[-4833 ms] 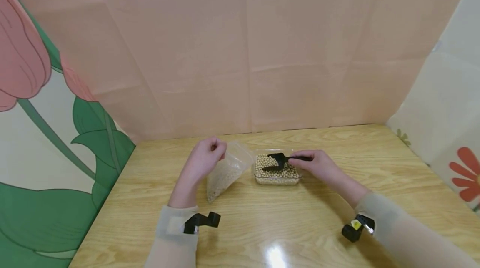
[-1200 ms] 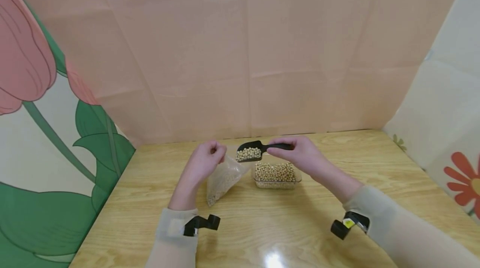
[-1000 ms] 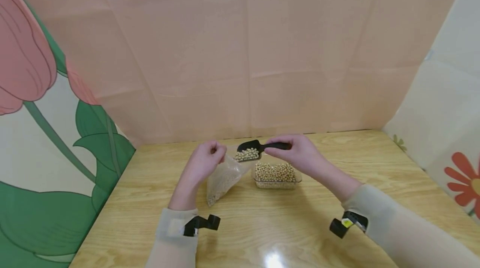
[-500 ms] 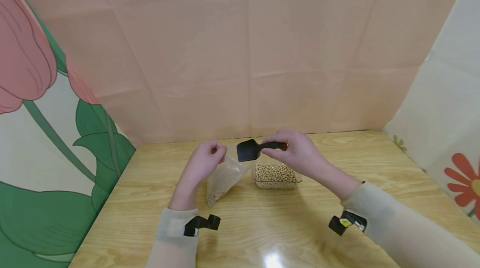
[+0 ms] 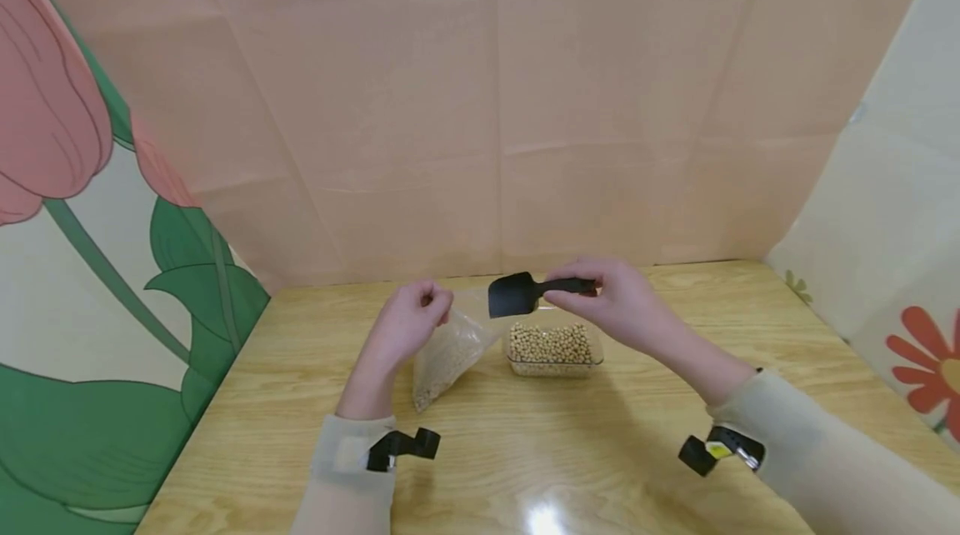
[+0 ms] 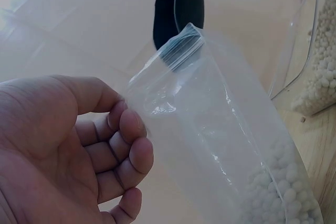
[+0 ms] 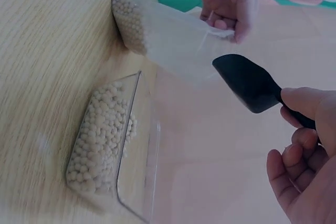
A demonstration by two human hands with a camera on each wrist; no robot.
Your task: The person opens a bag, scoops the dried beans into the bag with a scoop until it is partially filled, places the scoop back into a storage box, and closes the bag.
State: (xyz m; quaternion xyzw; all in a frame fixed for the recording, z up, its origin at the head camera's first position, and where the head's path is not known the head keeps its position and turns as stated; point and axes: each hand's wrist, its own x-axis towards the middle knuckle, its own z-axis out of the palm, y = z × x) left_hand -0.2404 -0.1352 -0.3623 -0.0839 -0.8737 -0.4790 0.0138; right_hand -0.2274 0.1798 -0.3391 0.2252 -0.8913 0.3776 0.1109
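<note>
Because the zip-top bag is likely limp and slippery, hold its upper edge, where the left hand pinches it; the right hand grips the stiff-looking scoop by its handle.

The scoop in the right hand is plain black, blade and handle alike. The bag at the left hand is clear with a milky cast. Between the hands, the box is colourless and see-through, its beans pale cream-tan. Beneath the hands, the table is honey-yellow with streaky wood grain. Both sleeves are pale greyish beige. Beyond the hands, the backdrop is dusty pink; far left of them, a pink tulip with green leaves; far right, a red flower on off-white.
</note>
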